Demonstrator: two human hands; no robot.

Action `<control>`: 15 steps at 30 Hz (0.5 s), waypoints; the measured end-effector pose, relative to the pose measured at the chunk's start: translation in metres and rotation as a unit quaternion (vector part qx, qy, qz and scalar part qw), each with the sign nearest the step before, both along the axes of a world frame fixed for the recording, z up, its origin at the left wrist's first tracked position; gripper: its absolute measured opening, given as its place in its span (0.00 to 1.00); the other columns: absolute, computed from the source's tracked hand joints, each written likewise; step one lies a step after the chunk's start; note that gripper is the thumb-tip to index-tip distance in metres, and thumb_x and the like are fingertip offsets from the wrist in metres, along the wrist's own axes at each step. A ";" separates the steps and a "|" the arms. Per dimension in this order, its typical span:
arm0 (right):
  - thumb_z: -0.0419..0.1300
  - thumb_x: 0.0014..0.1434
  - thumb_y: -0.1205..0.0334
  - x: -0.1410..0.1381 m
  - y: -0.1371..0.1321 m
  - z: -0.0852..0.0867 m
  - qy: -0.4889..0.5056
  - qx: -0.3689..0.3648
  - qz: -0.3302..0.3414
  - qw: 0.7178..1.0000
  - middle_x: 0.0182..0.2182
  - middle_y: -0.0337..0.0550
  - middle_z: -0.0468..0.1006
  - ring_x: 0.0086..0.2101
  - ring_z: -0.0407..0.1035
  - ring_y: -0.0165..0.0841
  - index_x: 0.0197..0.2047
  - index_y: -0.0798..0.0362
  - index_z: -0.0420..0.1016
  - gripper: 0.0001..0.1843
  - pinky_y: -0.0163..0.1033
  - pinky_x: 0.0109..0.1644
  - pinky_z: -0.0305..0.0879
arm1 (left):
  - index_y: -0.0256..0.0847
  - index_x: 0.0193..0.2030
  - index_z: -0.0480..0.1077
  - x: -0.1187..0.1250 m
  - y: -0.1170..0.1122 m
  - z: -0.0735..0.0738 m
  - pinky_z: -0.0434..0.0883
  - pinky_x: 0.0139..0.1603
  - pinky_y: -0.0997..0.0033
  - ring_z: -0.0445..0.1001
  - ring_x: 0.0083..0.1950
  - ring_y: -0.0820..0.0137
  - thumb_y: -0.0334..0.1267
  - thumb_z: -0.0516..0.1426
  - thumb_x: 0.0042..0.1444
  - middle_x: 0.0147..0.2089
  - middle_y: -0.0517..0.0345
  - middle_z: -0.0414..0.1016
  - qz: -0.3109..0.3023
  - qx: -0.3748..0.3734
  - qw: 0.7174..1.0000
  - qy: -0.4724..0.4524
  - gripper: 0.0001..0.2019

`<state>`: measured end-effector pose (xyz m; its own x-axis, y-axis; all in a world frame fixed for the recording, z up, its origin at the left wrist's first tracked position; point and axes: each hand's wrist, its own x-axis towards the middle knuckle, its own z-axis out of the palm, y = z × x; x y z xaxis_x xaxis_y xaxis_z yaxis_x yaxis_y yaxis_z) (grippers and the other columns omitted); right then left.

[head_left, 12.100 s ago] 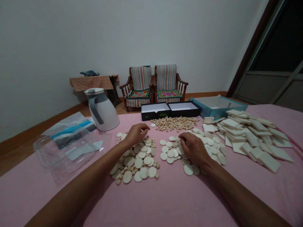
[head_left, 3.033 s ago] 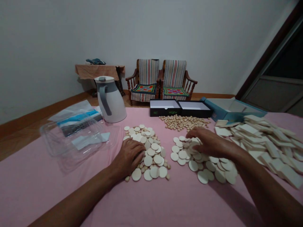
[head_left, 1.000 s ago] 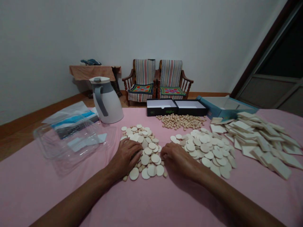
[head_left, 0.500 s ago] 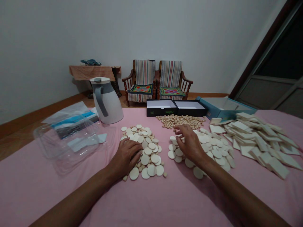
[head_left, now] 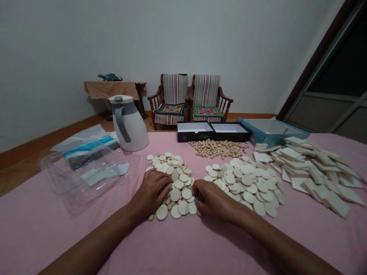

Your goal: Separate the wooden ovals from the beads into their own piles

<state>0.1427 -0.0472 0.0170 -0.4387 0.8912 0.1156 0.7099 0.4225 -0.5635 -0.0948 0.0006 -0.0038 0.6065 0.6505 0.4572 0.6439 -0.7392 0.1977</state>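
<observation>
Head view shows your left hand lying open on the near-left disc pile. Your right hand curls at the pile's right edge, grip hidden. Pinch one disc by its rim, probably without scattering neighbours.

Two bare hands show, one left hand and one right hand. There are two heaps of round wooden discs, a left heap and a right heap, each holding too many discs to count, plus one heap of small wooden beads and one heap of square tiles. There are also one white jug, one clear plastic container, two open black boxes, one blue box, two striped armchairs and one side table.
</observation>
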 end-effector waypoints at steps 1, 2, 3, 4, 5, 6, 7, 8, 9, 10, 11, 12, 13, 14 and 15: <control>0.52 0.50 0.75 0.000 0.001 -0.001 -0.002 0.009 0.002 1.000 0.28 0.38 0.69 0.28 0.59 0.27 0.33 0.54 0.65 0.08 0.33 0.29 0.49 | 0.43 0.45 0.71 0.000 0.000 0.000 0.56 0.59 0.53 0.71 0.47 0.65 0.35 0.52 0.62 0.44 0.55 0.76 0.000 -0.001 1.000 0.000 0.09; 0.52 0.50 0.75 0.002 0.002 -0.001 -0.006 0.018 0.002 1.000 0.28 0.39 0.69 0.28 0.59 0.28 0.33 0.54 0.65 0.08 0.33 0.30 0.50 | 0.43 0.45 0.71 0.000 0.000 0.001 0.56 0.59 0.53 0.71 0.47 0.65 0.35 0.52 0.62 0.44 0.55 0.76 0.000 -0.002 1.000 0.000 0.09; 0.52 0.50 0.75 0.004 0.004 -0.002 -0.011 0.028 0.000 1.000 0.28 0.39 0.69 0.28 0.59 0.28 0.33 0.54 0.65 0.08 0.33 0.30 0.50 | 0.43 0.45 0.71 0.000 0.000 0.001 0.56 0.59 0.53 0.71 0.47 0.65 0.35 0.52 0.62 0.44 0.55 0.76 0.001 -0.004 1.000 0.002 0.09; 0.52 0.50 0.74 0.007 0.007 -0.002 -0.015 0.038 -0.005 0.999 0.28 0.39 0.68 0.29 0.60 0.29 0.32 0.53 0.65 0.08 0.34 0.30 0.51 | 0.43 0.45 0.71 0.000 -0.001 0.001 0.56 0.59 0.52 0.71 0.47 0.65 0.35 0.52 0.62 0.44 0.55 0.76 0.001 -0.005 1.000 0.003 0.09; 0.52 0.50 0.74 0.011 0.011 -0.001 -0.016 0.051 -0.018 0.998 0.28 0.40 0.68 0.29 0.60 0.30 0.32 0.53 0.65 0.07 0.34 0.31 0.53 | 0.43 0.45 0.71 0.000 -0.001 0.002 0.56 0.59 0.52 0.71 0.47 0.65 0.35 0.52 0.62 0.44 0.55 0.76 0.000 -0.006 1.000 0.004 0.09; 0.52 0.51 0.74 0.015 0.015 -0.001 -0.010 0.072 -0.042 0.997 0.28 0.40 0.68 0.30 0.61 0.31 0.32 0.53 0.65 0.07 0.35 0.32 0.54 | 0.43 0.45 0.71 0.000 -0.001 0.002 0.56 0.59 0.52 0.71 0.47 0.65 0.35 0.51 0.62 0.44 0.55 0.76 0.000 -0.007 1.000 0.004 0.09; 0.52 0.52 0.74 0.020 0.020 0.001 0.003 0.099 -0.072 0.992 0.30 0.42 0.68 0.31 0.62 0.32 0.34 0.53 0.66 0.08 0.36 0.33 0.56 | 0.43 0.45 0.71 0.000 -0.001 0.002 0.56 0.59 0.52 0.71 0.47 0.65 0.35 0.51 0.62 0.44 0.54 0.76 0.000 -0.008 1.000 0.005 0.09; 0.51 0.52 0.73 0.025 0.024 0.002 0.022 0.132 -0.106 0.985 0.34 0.45 0.69 0.34 0.63 0.33 0.37 0.54 0.66 0.09 0.37 0.35 0.58 | 0.43 0.45 0.71 0.000 -0.001 0.002 0.56 0.60 0.52 0.71 0.47 0.66 0.35 0.51 0.62 0.44 0.54 0.76 0.000 -0.009 1.000 0.005 0.09; 0.51 0.53 0.73 0.029 0.028 0.005 0.044 0.164 -0.136 0.976 0.38 0.48 0.69 0.37 0.64 0.35 0.40 0.54 0.67 0.11 0.39 0.38 0.60 | 0.42 0.45 0.71 0.000 -0.002 0.003 0.56 0.60 0.52 0.71 0.47 0.66 0.35 0.51 0.62 0.44 0.54 0.76 0.000 -0.010 1.000 0.004 0.09; 0.51 0.54 0.72 0.033 0.030 0.007 0.063 0.189 -0.155 0.968 0.43 0.50 0.68 0.40 0.65 0.36 0.43 0.54 0.67 0.13 0.40 0.40 0.61 | 0.42 0.45 0.71 0.001 -0.002 0.003 0.56 0.60 0.52 0.71 0.47 0.66 0.35 0.51 0.62 0.44 0.54 0.76 0.001 -0.012 1.000 0.004 0.09; 0.51 0.55 0.71 0.035 0.030 0.010 0.073 0.200 -0.159 0.964 0.45 0.51 0.67 0.42 0.65 0.36 0.45 0.54 0.67 0.14 0.40 0.41 0.61 | 0.42 0.45 0.71 0.001 -0.002 0.003 0.56 0.60 0.52 0.71 0.47 0.66 0.35 0.51 0.62 0.44 0.54 0.76 0.002 -0.013 1.000 0.003 0.09; 0.52 0.56 0.70 0.036 0.029 0.013 0.073 0.192 -0.146 0.968 0.45 0.50 0.68 0.41 0.65 0.36 0.46 0.54 0.67 0.13 0.40 0.41 0.61 | 0.42 0.45 0.71 0.001 -0.002 0.003 0.56 0.60 0.52 0.71 0.47 0.66 0.35 0.52 0.62 0.44 0.54 0.76 0.002 -0.013 1.000 0.002 0.09; 0.52 0.57 0.68 0.035 0.026 0.017 0.061 0.165 -0.122 0.977 0.42 0.48 0.69 0.39 0.66 0.34 0.44 0.53 0.68 0.11 0.39 0.40 0.61 | 0.42 0.45 0.71 0.001 -0.003 0.003 0.56 0.60 0.52 0.71 0.47 0.66 0.35 0.52 0.62 0.44 0.55 0.76 0.001 -0.012 1.000 0.000 0.09; 0.53 0.57 0.67 0.033 0.021 0.019 0.041 0.124 -0.093 0.987 0.37 0.45 0.71 0.35 0.65 0.33 0.41 0.53 0.69 0.08 0.38 0.38 0.60 | 0.42 0.45 0.71 0.001 -0.003 0.003 0.55 0.60 0.51 0.71 0.47 0.66 0.35 0.52 0.62 0.44 0.55 0.76 0.001 -0.011 1.000 0.000 0.09; 0.53 0.57 0.66 0.029 0.016 0.021 0.017 0.075 -0.063 0.995 0.33 0.42 0.71 0.32 0.64 0.31 0.38 0.53 0.69 0.06 0.37 0.36 0.58 | 0.42 0.45 0.71 0.000 -0.002 0.003 0.55 0.60 0.51 0.71 0.47 0.66 0.35 0.52 0.62 0.44 0.55 0.76 0.001 -0.009 1.000 0.001 0.09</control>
<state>0.1721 -0.0316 0.0383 -0.3183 0.9103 0.2647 0.7441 0.4129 -0.5252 -0.0944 -0.0019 -0.0008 0.6063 0.6596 0.4442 0.6449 -0.7346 0.2106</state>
